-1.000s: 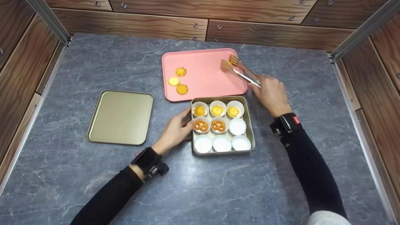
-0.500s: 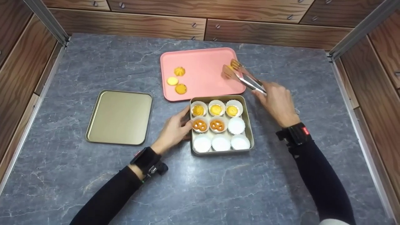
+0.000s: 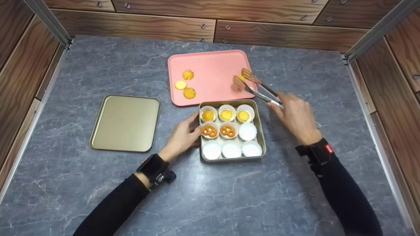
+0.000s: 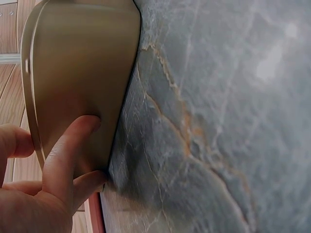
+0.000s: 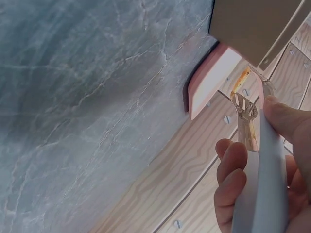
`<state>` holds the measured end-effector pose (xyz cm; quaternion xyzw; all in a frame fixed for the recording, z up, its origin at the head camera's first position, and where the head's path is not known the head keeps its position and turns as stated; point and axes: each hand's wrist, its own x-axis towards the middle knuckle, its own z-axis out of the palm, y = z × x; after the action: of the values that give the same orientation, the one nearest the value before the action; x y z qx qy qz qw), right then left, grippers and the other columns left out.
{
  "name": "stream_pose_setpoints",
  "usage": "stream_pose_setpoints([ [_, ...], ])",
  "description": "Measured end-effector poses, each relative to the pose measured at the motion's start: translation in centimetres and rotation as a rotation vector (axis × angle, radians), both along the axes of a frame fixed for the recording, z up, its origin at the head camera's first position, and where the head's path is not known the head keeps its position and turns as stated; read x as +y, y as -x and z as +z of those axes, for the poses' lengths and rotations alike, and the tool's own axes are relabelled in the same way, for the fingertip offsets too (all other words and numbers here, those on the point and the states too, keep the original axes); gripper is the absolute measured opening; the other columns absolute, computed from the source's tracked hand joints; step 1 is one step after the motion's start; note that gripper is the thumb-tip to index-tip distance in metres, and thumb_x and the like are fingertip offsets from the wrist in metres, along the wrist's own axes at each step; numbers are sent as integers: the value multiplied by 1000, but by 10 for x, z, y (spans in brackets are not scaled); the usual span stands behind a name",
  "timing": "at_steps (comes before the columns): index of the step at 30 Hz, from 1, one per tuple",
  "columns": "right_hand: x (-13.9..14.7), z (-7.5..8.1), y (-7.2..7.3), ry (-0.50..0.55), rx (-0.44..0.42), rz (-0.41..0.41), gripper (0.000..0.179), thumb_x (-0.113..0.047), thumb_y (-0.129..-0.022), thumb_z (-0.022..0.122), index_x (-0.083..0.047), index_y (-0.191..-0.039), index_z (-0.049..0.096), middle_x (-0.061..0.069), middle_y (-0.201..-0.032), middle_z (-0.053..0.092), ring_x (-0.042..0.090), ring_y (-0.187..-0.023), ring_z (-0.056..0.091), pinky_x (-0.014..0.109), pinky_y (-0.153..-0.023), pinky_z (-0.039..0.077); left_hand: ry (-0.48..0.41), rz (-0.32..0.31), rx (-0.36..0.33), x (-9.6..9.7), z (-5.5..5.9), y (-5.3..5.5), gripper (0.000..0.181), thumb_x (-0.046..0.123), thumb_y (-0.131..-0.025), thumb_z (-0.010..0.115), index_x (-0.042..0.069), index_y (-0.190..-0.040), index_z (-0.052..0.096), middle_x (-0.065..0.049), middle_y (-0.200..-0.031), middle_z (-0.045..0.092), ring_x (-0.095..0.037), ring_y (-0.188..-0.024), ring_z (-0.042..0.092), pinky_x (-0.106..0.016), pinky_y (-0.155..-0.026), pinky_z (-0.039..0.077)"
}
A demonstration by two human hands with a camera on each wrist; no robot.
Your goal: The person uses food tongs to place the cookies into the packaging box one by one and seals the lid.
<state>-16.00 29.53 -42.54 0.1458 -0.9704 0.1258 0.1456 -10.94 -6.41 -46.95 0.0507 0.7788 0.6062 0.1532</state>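
Gold-coloured tin on the bench, in the head view, with nine paper cups inside. Far row filled with biscuits; middle row holding two pretzels and one bare cup; near row all bare. Looks just past halfway, with four cups left. Three more biscuits at the left end of the pink tray; lid off, well apart from the tin. Left hand against the tin; right hand holding tongs, tips around a yellow biscuit.

From the left wrist: spread fingers touching the tin's outer wall.

From the right wrist: tongs between thumb and fingers; cannot tell how firmly pinched the biscuit is.
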Motion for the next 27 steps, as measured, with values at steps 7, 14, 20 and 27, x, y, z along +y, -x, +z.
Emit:
stream_pose_setpoints([
  [7,6,1,-15,7,19,20,49,-32,-97,74,4,-129,66,24,-91,69,39,-68,65,56,-53,56,2,0,1,1,0,0,70,6,-101,61,6,-163,28,-25,-156,45,-27,-93,74,-35,-65,66],
  [14,8,2,-26,10,47,45,48,-33,-96,75,4,-126,67,24,-95,71,40,-68,66,56,-54,57,-24,4,-3,1,0,0,69,5,-101,61,5,-162,28,-25,-150,52,-27,-97,73,-36,-65,66],
  [20,9,3,-34,20,82,70,51,-33,-94,77,6,-126,67,25,-98,72,39,-67,68,54,-53,59,-8,7,10,1,-2,0,68,6,-101,61,5,-162,30,-25,-148,55,-26,-89,74,-38,-63,66],
  [27,13,9,-47,14,126,92,51,-29,-91,81,6,-126,68,23,-95,72,35,-63,66,50,-49,58,17,5,28,1,-2,1,67,6,-100,60,5,-161,31,-25,-152,50,-27,-73,71,-42,-59,65],
])
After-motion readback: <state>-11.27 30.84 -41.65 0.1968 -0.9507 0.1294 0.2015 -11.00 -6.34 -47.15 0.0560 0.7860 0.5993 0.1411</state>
